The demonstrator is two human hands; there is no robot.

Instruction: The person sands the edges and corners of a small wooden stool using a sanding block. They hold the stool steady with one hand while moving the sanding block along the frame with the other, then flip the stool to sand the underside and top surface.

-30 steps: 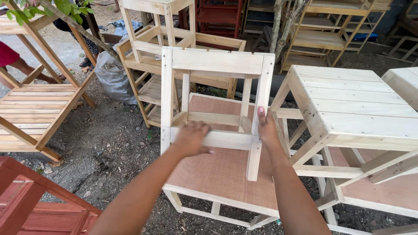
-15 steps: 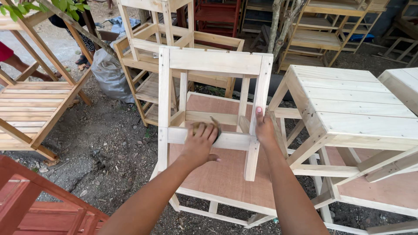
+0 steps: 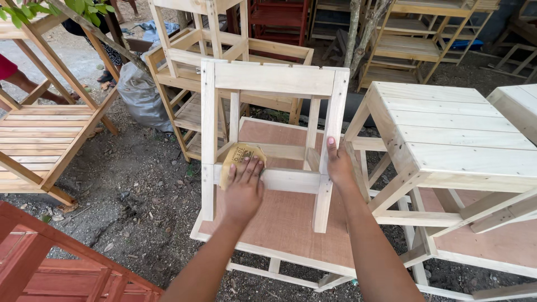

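Dirt yard (furniture crowding around): left hand (image 3: pixel 244 189) presses sandpaper (image 3: pixel 239 160) flat; right hand (image 3: pixel 339 166) clasps chair leg (image 3: pixel 330 151).

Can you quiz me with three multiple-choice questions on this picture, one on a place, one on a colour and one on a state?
1. Where does the left hand press the sandpaper?
A. on the frame's low crossbar
B. on the slatted table top
C. on the ground

2. What colour is the piece at the bottom left corner?
A. blue
B. red
C. white

3. How is the right hand?
A. raised in the air
B. inside a bag
C. laid against the frame's right leg

Answers:
1 A, the sandpaper lies under the fingers on the crossbar of the pale frame.
2 B, its boards are painted red.
3 C, the hand rests along the leg where it meets the crossbar.
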